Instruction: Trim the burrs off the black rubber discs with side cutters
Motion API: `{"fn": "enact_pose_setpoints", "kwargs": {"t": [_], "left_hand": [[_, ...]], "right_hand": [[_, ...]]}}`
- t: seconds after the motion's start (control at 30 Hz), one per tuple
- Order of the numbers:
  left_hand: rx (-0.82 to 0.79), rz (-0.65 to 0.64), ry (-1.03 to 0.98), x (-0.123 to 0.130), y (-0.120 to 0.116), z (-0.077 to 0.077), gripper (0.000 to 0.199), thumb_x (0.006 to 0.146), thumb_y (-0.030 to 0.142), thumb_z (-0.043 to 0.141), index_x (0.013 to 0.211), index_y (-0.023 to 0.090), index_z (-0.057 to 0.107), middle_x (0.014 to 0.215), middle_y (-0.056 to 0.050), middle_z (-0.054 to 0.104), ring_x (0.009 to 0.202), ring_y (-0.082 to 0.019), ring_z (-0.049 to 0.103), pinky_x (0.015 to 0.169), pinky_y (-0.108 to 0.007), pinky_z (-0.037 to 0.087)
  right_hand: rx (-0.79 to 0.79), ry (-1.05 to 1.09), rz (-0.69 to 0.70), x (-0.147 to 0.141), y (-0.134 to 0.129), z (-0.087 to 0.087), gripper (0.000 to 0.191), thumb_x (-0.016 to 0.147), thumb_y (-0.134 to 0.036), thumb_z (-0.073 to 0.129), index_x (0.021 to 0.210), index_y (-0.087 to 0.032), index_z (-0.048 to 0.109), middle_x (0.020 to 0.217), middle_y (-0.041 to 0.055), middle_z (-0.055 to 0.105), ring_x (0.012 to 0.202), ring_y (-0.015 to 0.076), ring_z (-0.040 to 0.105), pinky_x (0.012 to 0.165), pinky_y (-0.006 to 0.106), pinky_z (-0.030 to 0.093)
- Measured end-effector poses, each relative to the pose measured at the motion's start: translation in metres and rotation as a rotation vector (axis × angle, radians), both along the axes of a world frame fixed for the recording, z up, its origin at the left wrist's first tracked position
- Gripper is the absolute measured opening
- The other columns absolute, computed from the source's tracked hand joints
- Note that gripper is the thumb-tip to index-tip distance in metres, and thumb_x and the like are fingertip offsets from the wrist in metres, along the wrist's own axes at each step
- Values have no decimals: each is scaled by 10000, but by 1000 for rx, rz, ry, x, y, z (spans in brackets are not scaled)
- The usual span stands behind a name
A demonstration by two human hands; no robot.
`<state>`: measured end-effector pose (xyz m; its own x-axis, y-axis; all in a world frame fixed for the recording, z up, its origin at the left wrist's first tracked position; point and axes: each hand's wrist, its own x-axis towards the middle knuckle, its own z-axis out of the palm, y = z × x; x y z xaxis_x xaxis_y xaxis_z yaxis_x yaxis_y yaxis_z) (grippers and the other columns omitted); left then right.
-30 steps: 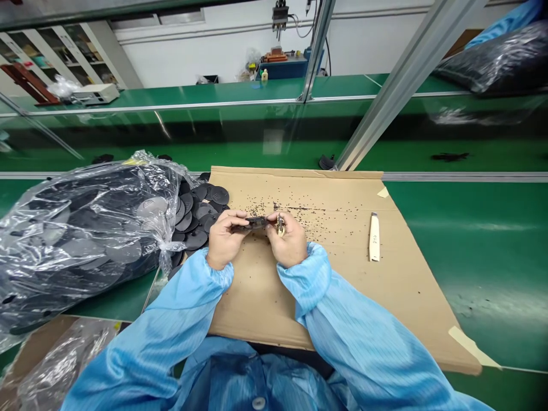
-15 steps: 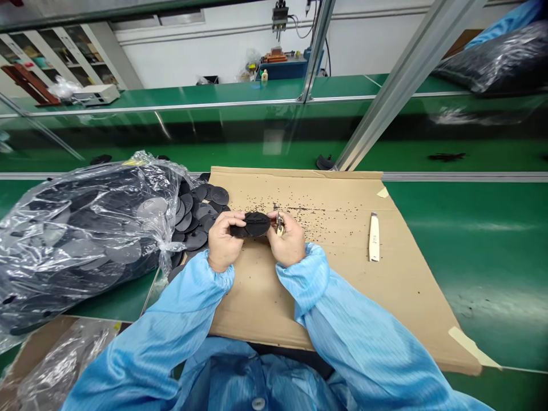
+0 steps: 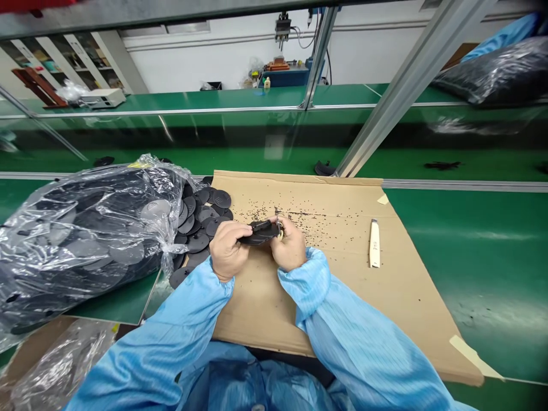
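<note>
My left hand (image 3: pixel 229 246) is closed on the left edge of a round black plastic disc (image 3: pixel 257 235), thumb and fingers pinching it. The disc is held tilted above the cardboard, with a raised bar along its upper face. At its right edge is my right hand (image 3: pixel 290 245), wrapped round a small pair of nippers (image 3: pixel 279 228) with a metal head and cream handles, mostly hidden in the palm. The metal head meets the disc's right edge; I cannot tell if the jaws are closed on it. Black crumbs (image 3: pixel 295 218) lie scattered beyond the hands.
Many similar discs (image 3: pixel 197 241) spill from a clear plastic bag (image 3: pixel 85 240) at the left. A cream-handled knife (image 3: pixel 374 244) lies on the taped cardboard sheet (image 3: pixel 342 308). A metal post (image 3: pixel 398 85) rises beyond, behind the green bench (image 3: pixel 479 240).
The disc has tilted and turned so that its raised bar shows more edge-on. My left hand has shifted slightly right, and the nippers now meet the disc's right edge.
</note>
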<state>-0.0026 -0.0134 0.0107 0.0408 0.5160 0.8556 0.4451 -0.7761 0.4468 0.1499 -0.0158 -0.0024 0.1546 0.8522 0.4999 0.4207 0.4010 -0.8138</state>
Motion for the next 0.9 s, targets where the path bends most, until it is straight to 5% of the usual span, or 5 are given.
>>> {"fn": "enact_pose_setpoints", "kwargs": {"t": [0.2, 0.33, 0.43, 0.57, 0.9], "left_hand": [[-29, -1, -46, 1, 0, -3, 170, 731, 55, 605, 826, 196, 604, 835, -22, 675, 821, -157, 629, 786, -335, 526], [-318, 2, -260, 4, 6, -12, 89, 758, 187, 658, 838, 172, 623, 865, -43, 653, 820, -162, 637, 769, -316, 534], [-559, -6, -454, 8, 14, -15, 241, 747, 295, 694, 926, 153, 617, 893, -58, 671, 821, -172, 654, 766, -312, 544], [-590, -15, -507, 11, 39, -6, 346, 721, 320, 708, 994, 134, 605, 963, -81, 684, 902, -193, 652, 848, -335, 526], [-292, 390, 414, 5, 197, 64, 280, 782, 209, 533, 1021, 165, 671, 1034, -107, 627, 1015, -269, 542, 960, -416, 403]], "right_hand": [[-41, 239, -146, 1, 4, -1, 197, 742, -246, 552, 912, -169, 616, 827, 47, 662, 776, 188, 618, 755, 328, 492], [-64, 424, -282, 5, 15, -6, 201, 720, -327, 607, 831, -160, 613, 719, 11, 607, 678, 159, 567, 677, 293, 465], [-106, 527, -331, 7, 21, -12, 202, 692, -329, 607, 798, -157, 606, 674, -6, 578, 611, 140, 524, 610, 270, 434], [-109, 552, -344, 6, 22, -14, 154, 690, -303, 582, 755, -164, 593, 639, -20, 550, 583, 131, 493, 588, 258, 406], [-135, 522, -336, -1, 22, -7, 162, 731, -340, 538, 713, -182, 569, 621, -21, 549, 572, 132, 486, 595, 253, 398]]}}
